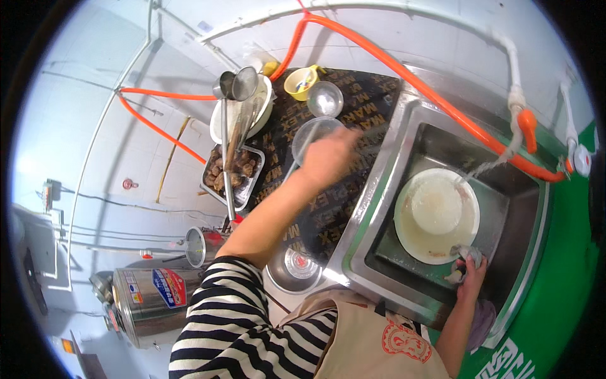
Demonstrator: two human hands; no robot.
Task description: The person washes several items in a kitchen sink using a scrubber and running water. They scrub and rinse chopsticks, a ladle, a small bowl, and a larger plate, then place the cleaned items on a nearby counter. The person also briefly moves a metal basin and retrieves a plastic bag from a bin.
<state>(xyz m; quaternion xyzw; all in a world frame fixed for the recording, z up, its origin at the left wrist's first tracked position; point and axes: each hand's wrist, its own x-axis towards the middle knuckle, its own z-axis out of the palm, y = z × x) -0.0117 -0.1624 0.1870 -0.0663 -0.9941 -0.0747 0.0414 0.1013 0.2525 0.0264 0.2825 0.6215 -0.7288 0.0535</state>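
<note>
My left hand (330, 154), blurred, reaches over the black-covered counter, beside a round clear plastic lid or bowl (315, 135); whether it grips anything is unclear. A pale handle-like strip shows under that forearm. My right hand (468, 275) holds a wet grey cloth (466, 256) at the lower edge of a white basin (407, 232). The basin stands in the stainless steel sink (511, 227), with cloudy water and a round white form (436, 207) inside. Water runs into it from a tap with an orange lever (527, 124).
An orange hose (369, 42) arches over the counter and sink. Around the counter's far left are a metal bowl (325, 99), a yellow cup (299, 92), a white tub (266, 113) with ladles and a metal tray (246, 196) of brown lumps. A steel bowl (289, 279) lies near my body.
</note>
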